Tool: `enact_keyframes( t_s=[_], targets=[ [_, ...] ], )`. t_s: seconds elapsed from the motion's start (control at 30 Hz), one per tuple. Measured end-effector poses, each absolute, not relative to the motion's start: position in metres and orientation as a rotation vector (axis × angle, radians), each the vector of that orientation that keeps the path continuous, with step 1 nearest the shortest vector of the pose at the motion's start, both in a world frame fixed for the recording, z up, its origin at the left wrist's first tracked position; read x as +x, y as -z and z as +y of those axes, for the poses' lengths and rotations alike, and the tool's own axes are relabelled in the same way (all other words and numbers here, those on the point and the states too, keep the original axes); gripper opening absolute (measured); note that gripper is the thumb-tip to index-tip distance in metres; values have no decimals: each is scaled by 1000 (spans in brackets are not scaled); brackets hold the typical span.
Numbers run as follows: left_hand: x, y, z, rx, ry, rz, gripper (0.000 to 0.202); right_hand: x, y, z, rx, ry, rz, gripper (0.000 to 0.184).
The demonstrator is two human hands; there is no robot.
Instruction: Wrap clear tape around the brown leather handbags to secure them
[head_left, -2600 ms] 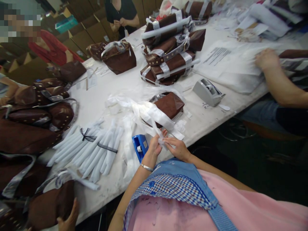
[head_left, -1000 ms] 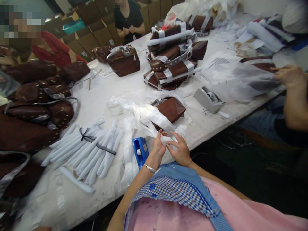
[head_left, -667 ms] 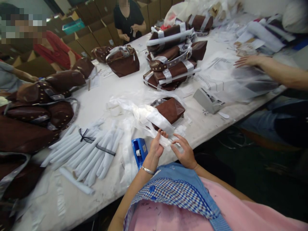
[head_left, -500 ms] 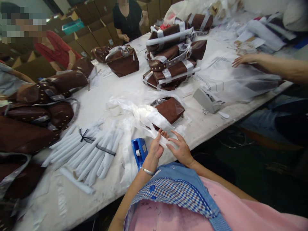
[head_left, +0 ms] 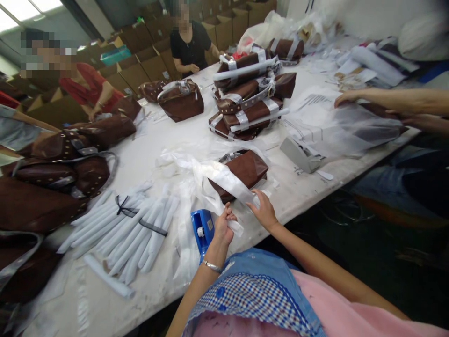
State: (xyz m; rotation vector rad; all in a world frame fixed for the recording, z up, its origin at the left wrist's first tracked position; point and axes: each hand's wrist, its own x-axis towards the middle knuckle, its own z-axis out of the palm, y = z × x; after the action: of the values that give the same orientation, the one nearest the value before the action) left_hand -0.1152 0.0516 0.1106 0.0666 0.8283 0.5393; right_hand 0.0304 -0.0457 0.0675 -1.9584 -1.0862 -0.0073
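Observation:
My left hand (head_left: 224,224) is closed around one length of a white wrapping strip, whose short end (head_left: 235,228) sticks out past the fingers. Another length of white strip (head_left: 229,180) runs to my right hand (head_left: 262,209), which pinches it between thumb and fingers. Both lengths trail back to a pile of thin white wrapping (head_left: 175,159) on the table. Just beyond my hands lies a brown handbag (head_left: 247,169) on its side, partly covered by the strip. A blue tape dispenser (head_left: 202,229) stands left of my left hand.
White paper rolls (head_left: 119,229) lie to the left, near stacked brown bags (head_left: 38,196). More wrapped bags (head_left: 249,93) are piled ahead. A grey tape dispenser (head_left: 300,154) stands at right, where a co-worker's hands handle a clear plastic bag (head_left: 351,128). Other people stand across the table.
My hands have moved apart from each other, each with a length of white strip; they were close together before. The co-worker's second hand now shows at the plastic bag.

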Motion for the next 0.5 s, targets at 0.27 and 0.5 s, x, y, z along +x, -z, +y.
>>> enact_keyframes(
  t_s=[0.27,0.5],
  targets=[
    [-105,-100,45,255,-603,908,10,30,-40,-33,-2064,-49,-943,37],
    [-87,-85,48,509,-634,975,33,34,-42,-36,-2000,-131,-924,16]
  ],
)
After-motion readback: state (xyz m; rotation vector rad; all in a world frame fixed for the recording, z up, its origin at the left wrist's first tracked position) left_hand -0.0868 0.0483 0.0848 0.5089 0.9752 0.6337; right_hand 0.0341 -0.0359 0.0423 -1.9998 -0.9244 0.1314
